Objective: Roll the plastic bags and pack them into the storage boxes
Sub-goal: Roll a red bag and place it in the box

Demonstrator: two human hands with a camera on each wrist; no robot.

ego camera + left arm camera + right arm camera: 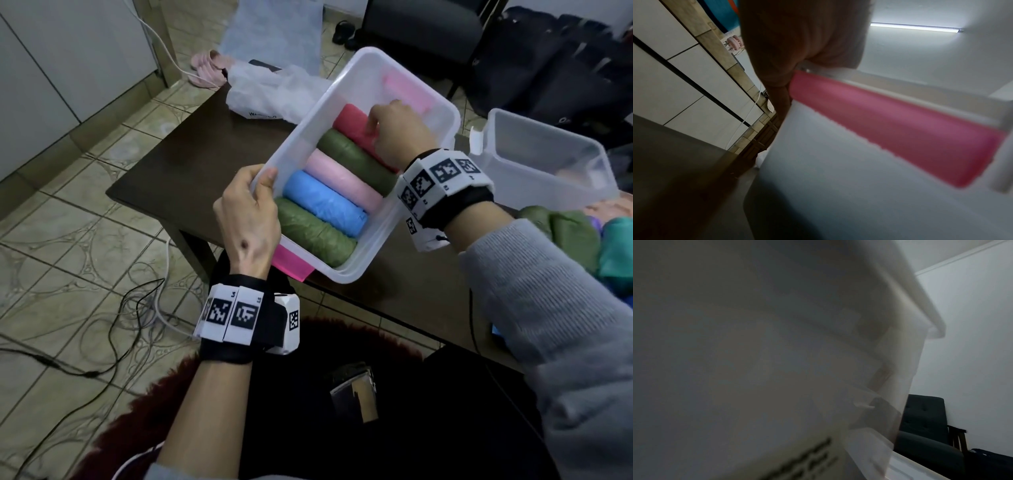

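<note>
- A person's left hand (pixel 248 212) grips the left rim of a translucent storage box (pixel 301 135), thumb inside and fingers curled round the edge.
- The box sits tilted at the dark table's (pixel 178 161) near edge. It holds five rolled bags side by side: green roll (pixel 313 233), blue roll (pixel 323 200), pink roll (pixel 342 176), second green roll (pixel 356 159), red roll (pixel 354 121).
- The right hand (pixel 399 132) reaches into the box, fingers bent onto the red roll.
- A second storage box (pixel 548 161) stands at the table's right edge.
- Crumpled green bags (pixel 575 233) lie near it.
</note>
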